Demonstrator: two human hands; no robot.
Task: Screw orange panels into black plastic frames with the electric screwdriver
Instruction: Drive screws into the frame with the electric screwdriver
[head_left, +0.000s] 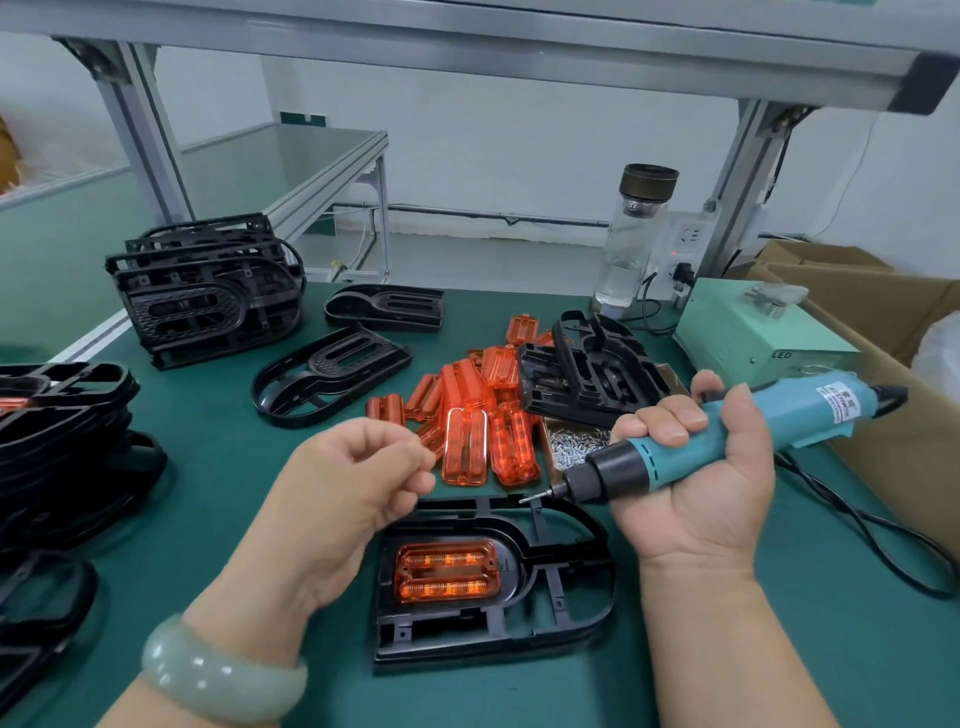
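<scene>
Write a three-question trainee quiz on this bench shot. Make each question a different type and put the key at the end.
1. Multiple choice: which hand grips the electric screwdriver? A. the left B. the right C. neither
2. Fill the gap: the black frame nearest the person has ___ orange panel seated in it.
3. True or false: the screwdriver's bit is pressed onto that panel.

Key
1. B. The right hand is wrapped round the tool's body.
2. One.
3. False. The bit points toward the frame's far edge, away from the panel.
</scene>
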